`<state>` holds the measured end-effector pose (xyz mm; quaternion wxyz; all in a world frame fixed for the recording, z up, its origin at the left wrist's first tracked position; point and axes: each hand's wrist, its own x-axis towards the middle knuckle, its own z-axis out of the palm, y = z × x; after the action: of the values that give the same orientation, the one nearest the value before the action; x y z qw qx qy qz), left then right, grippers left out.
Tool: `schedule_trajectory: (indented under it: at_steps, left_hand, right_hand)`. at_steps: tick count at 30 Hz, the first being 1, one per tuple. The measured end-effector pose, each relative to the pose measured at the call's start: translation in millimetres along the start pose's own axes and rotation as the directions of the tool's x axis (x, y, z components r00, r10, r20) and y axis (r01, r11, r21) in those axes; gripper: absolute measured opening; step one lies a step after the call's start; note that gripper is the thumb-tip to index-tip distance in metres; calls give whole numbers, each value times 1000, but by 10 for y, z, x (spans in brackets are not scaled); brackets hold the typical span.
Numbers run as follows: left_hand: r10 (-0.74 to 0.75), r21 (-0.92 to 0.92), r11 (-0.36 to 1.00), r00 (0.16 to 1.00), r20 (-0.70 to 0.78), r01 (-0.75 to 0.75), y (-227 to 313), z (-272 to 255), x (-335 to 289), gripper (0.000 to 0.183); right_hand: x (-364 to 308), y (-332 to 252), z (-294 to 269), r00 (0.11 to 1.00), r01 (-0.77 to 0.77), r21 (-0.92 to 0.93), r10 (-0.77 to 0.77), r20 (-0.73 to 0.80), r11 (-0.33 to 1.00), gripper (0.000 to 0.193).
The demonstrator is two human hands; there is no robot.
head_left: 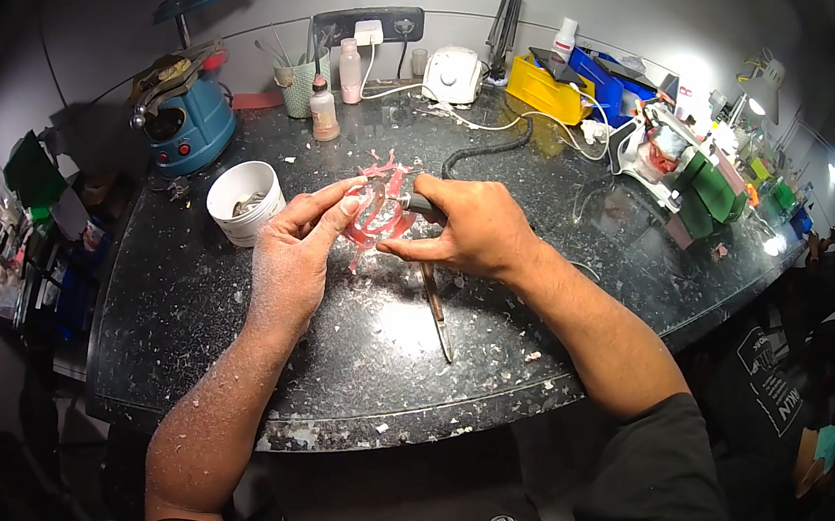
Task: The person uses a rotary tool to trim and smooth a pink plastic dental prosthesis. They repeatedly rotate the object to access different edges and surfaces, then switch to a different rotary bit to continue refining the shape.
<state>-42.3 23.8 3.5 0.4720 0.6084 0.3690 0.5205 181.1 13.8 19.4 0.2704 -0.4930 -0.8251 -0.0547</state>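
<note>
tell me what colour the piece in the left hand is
The piece in the left hand is mostly reddish pink; head view.

the head-worn fisheye looks forward and down, close over the bench (184, 339).

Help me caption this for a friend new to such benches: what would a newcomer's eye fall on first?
First, the red, branching piece near the centre, held in the left hand, with the right hand bringing a metal-tipped tool close to it. Next, the blue machine at the back left and the bright yellow bin at the back right.
</note>
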Motion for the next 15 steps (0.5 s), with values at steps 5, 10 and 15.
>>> schedule_trajectory:
  at_steps: [5, 10, 15]
  left_hand:
    - [0, -49, 999, 999, -36, -2, 5, 21, 12, 27]
    - [-176, -432, 882, 982, 71, 190, -91, -33, 47, 27]
    - [-206, -376, 883, 952, 225, 280, -36, -7, 8, 30]
  right_hand:
    - [-7, 32, 40, 991, -20, 170, 41, -124, 985, 55]
    - [-3, 2, 38, 983, -65, 396, 127, -130, 916, 44]
    - [9, -15, 19, 981, -82, 533, 163, -106, 842, 32]
